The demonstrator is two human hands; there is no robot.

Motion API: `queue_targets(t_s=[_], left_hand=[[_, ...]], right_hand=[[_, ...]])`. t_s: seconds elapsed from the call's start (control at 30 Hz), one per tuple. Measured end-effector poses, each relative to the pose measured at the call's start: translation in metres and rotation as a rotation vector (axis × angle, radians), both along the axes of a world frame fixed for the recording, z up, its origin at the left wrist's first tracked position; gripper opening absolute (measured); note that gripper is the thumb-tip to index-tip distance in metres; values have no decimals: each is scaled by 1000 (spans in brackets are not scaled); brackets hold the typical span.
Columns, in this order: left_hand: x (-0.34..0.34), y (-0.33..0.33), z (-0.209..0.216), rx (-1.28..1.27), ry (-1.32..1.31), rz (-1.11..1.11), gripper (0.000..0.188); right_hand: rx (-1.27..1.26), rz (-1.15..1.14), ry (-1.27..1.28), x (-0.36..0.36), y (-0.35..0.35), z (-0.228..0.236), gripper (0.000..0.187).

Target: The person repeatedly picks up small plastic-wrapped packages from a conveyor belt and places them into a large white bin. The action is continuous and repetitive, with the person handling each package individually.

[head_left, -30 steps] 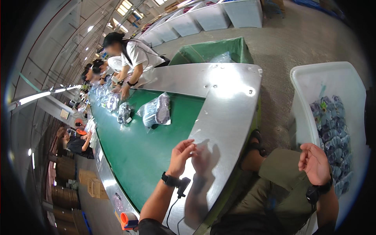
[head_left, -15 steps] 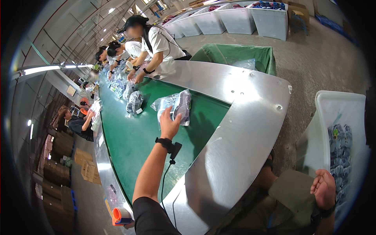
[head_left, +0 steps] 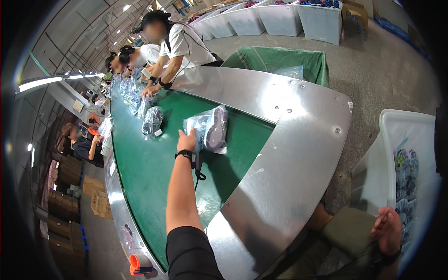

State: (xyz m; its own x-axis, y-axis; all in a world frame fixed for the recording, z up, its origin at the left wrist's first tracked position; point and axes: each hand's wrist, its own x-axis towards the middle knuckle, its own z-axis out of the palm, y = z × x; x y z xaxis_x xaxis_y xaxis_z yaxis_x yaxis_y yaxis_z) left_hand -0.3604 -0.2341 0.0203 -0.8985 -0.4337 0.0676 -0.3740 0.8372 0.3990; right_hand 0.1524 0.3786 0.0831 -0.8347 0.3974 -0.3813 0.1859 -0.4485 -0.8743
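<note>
A clear plastic bag with a dark greyish shoe [head_left: 215, 131] inside lies on the green conveyor belt [head_left: 177, 158]. My left hand [head_left: 187, 141] has closed on the near left edge of this bagged shoe, thumb uppermost; part of the fingers is hidden. Farther up the belt sits another bagged dark shoe [head_left: 152, 122] with a small white label. My right hand [head_left: 388, 229] hangs low at the right, palm turned inward and fingers loosely bent, holding nothing. Beside it stands a white bin [head_left: 366, 175] with several bagged shoes [head_left: 407, 182].
A wide metal rim [head_left: 289, 172] curves around the belt's end. Beyond it stands a green-covered container [head_left: 280, 60]. A co-worker in white [head_left: 186, 46] handles bags along the far side. An orange cup-like object [head_left: 138, 263] sits at the lower left; white bins [head_left: 280, 21] line the back.
My left hand has moved from over the bag to its left edge and closed there. The bag has turned, showing more of the shoe. My right hand has barely moved.
</note>
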Motion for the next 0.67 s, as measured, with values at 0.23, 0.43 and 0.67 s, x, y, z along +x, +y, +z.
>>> queue_targets(t_s=[0.23, 0.43, 0.67], left_hand=[[36, 0, -37, 895, 170, -183, 67], [137, 53, -1, 1101, 262, -300, 59], [250, 68, 17, 897, 166, -770, 77]], right_hand=[[-18, 37, 122, 0, -1, 8, 41], [-46, 10, 85, 4, -9, 19, 34], [-44, 164, 160, 15, -2, 20, 37]])
